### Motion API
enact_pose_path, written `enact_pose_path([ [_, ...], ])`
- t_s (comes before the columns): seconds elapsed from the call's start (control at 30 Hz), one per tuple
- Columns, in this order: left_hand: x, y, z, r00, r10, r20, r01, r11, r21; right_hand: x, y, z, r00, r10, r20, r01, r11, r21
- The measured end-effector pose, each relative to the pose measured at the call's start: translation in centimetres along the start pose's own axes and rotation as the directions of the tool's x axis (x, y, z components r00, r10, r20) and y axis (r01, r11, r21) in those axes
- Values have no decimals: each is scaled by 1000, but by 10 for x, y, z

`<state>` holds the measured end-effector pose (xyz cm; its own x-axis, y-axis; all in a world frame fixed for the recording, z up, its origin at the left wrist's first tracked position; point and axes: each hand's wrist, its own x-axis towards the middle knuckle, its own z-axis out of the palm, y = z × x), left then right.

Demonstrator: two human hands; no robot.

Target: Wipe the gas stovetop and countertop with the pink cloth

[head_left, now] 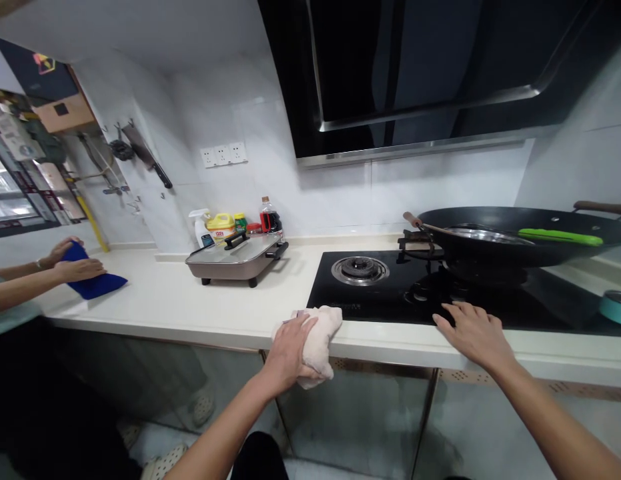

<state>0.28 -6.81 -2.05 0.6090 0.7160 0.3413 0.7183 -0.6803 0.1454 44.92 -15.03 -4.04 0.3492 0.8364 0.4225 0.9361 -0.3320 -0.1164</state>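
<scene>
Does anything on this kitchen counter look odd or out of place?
The left burner on the black hob looks bare: no pot support stands over it, which seems odd for a place to cook. Otherwise, I see no clear spill or damage.

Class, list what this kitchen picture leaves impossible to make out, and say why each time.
Head view: right side of the teal container, cut off by the picture's edge.
Head view: what lies directly beneath the wok, hidden by its bowl.
Head view: base of the yellow bottle, hidden by the pan.
Head view: palm of the left hand, hidden by its back and the pale cloth.
</scene>
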Motion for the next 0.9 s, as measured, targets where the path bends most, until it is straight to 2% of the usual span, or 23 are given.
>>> enact_pose_path([
  [0.1, 10, 7, -11, 992, -121, 29, 124, 987, -104, 0, -2, -3, 1000, 0, 10, 0, 1000, 3],
  [0.23, 26, 24, -18, 979, -204, -10, 199, 965, -172, 1, -5, -6, 999, 15, 29, -15, 1000, 13],
  [0.37, 50, 39, -16, 958, -286, 5, 284, 950, -131, 1, -5, -6, 999, 29, 39, -29, 1000, 8],
  [0.47, 79, 49, -9, 931, -364, -1, 364, 931, -33, 1, -5, -6, 999, 30, 30, -31, 1000, 4],
  [0.57, 112, 60, -2, 918, -390, 71, 389, 921, 30, 0, -4, -4, 999, 34, 35, -34, 999, -3],
  [0.63, 129, 69, 2, 918, -376, 125, 377, 926, 15, 0, -3, -4, 999, 35, 35, -35, 999, -7],
  [0.73, 144, 89, 11, 932, -330, 151, 339, 940, -36, 0, -1, -3, 999, 35, 22, -35, 999, -9],
  [0.9, 140, 134, 30, 968, -58, 242, 92, 987, -131, 0, -2, -4, 999, 31, 23, -31, 1000, -3],
])
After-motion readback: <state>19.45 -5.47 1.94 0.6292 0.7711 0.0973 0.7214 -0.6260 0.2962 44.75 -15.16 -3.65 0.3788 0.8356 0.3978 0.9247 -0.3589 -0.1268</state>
